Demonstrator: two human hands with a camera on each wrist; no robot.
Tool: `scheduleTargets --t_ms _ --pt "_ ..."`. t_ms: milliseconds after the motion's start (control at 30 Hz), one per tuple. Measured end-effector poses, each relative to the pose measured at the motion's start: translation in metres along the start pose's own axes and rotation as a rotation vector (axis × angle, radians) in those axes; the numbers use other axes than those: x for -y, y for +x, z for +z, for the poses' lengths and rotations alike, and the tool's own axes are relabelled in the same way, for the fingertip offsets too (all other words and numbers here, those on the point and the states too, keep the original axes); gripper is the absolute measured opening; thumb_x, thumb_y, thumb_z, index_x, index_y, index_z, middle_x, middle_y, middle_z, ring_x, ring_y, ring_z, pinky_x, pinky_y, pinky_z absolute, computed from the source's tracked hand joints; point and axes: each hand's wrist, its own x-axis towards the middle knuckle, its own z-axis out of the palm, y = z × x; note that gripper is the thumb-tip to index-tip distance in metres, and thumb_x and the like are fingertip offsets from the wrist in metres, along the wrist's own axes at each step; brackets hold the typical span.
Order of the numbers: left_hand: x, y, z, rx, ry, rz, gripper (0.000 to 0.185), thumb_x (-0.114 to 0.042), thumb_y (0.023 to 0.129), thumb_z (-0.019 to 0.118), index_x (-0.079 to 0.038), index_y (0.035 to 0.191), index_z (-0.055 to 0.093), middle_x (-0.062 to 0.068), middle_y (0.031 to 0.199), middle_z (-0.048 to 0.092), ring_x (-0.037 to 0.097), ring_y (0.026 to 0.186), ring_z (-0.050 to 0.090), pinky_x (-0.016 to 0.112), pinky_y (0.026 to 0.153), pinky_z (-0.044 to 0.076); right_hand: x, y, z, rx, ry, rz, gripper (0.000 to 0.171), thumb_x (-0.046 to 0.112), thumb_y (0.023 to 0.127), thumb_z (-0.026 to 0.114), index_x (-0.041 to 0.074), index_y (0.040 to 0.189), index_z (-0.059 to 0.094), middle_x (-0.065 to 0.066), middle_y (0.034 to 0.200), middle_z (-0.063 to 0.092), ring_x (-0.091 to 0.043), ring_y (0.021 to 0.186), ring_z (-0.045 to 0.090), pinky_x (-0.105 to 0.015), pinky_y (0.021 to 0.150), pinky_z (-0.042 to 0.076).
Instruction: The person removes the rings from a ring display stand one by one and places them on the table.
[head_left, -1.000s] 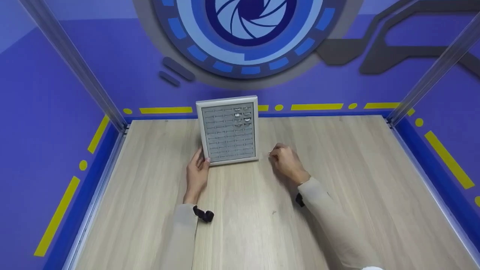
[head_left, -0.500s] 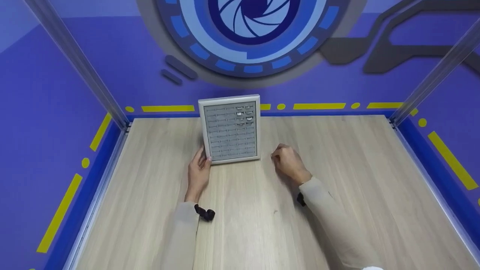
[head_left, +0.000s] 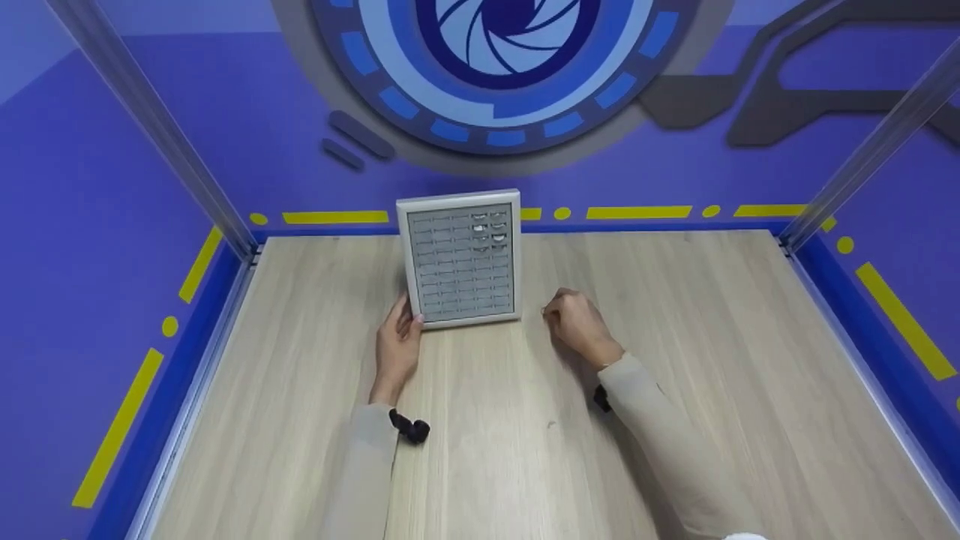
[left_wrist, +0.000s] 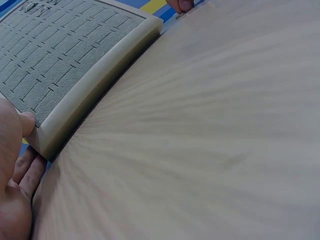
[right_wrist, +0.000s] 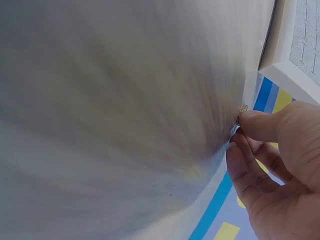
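Note:
A ring display tray point(head_left: 450, 274) with a white frame and a grey slotted pad stands tilted up on the table. Several silvery rings point(head_left: 489, 226) sit in slots at its upper right. My left hand point(head_left: 397, 349) grips the lower left corner, thumb on the front of the frame and fingers behind it, as the left wrist view shows. To the right of the tray, my right hand point(head_left: 577, 322) pinches a small gold-coloured ring point(right_wrist: 243, 108) between thumb and finger, close to the tabletop. Most of that ring is hidden by the fingertips.
The wood-grain table point(head_left: 480, 465) is enclosed by a blue patterned back wall point(head_left: 637, 180) and side walls with metal posts point(head_left: 150, 112). A small dark mark point(head_left: 551, 424) shows on the tabletop in front of the right hand.
The head view has shifted slightly. Both hands and the tray stay in place, with the right fingers at most moving a little on the small ring.

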Motion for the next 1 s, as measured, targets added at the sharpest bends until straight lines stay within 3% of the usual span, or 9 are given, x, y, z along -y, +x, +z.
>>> scheduleTargets --t_ms 233,533,1000 --pt "0.000 -0.001 -0.001 -0.006 0.017 0.000 0.061 -0.009 0.109 0.060 -0.005 0.166 0.037 0.015 0.168 0.044 0.032 0.150 0.050 0.040 0.124 0.048 0.003 0.005 -0.005 0.000 0.042 0.036 0.010 -0.008 0.091 0.075 -0.003 0.092 0.084 -0.016 0.088 0.075 -0.032 0.084 0.074 -0.044 0.076 0.069" --pt "-0.001 -0.001 0.000 0.004 -0.001 0.013 0.062 -0.008 0.109 0.060 -0.004 0.166 0.036 0.018 0.167 0.044 0.034 0.150 0.050 0.041 0.125 0.047 0.018 0.023 -0.026 -0.031 0.143 0.099 0.015 -0.006 0.096 0.070 -0.005 0.106 0.081 -0.018 0.100 0.077 -0.031 0.090 0.076 -0.042 0.079 0.070" --pt "-0.001 -0.001 0.000 0.010 0.003 0.046 0.061 -0.010 0.109 0.061 -0.003 0.165 0.037 0.020 0.164 0.048 0.035 0.148 0.053 0.041 0.124 0.048 0.060 0.060 -0.037 -0.249 0.219 -0.064 0.015 -0.009 0.096 0.070 -0.006 0.106 0.080 -0.019 0.103 0.077 -0.031 0.089 0.078 -0.039 0.079 0.070"
